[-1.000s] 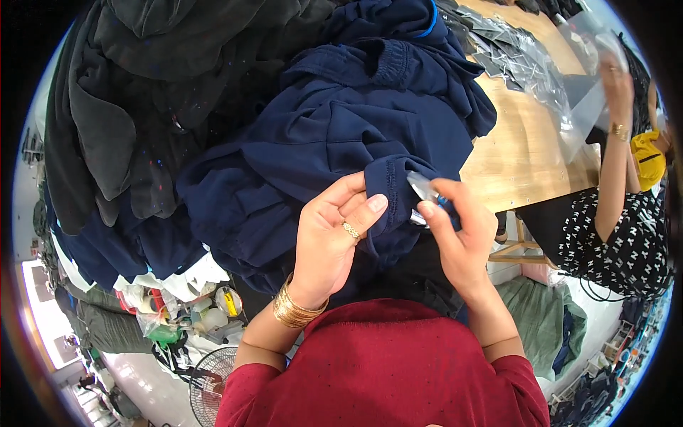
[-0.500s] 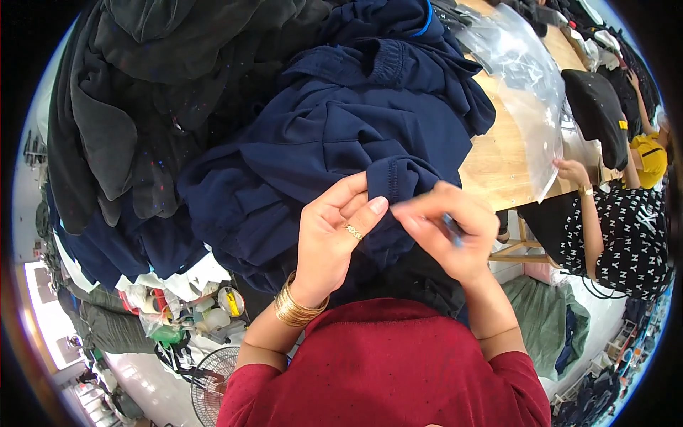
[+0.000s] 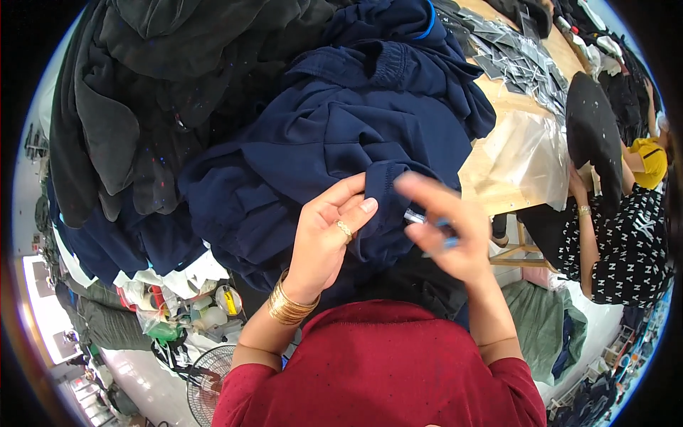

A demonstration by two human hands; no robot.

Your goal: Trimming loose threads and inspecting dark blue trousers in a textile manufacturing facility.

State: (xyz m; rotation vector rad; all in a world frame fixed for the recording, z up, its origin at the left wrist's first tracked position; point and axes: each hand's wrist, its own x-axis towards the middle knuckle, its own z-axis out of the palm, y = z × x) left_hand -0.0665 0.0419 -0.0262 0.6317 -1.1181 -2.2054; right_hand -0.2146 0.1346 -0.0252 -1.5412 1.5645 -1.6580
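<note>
Pinching a seamed edge of the navy garment (image 3: 313, 139) heaped in front of us with our left hand (image 3: 324, 229), seemingly to steady it, we hold a small blurred blue object (image 3: 450, 243) in our right hand (image 3: 462, 231), 1 finger extended.

White lettering (image 3: 645, 225) covers a black shirt (image 3: 630, 262) at right.

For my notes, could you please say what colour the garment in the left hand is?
The garment is navy blue, clearest in the head view.
</note>
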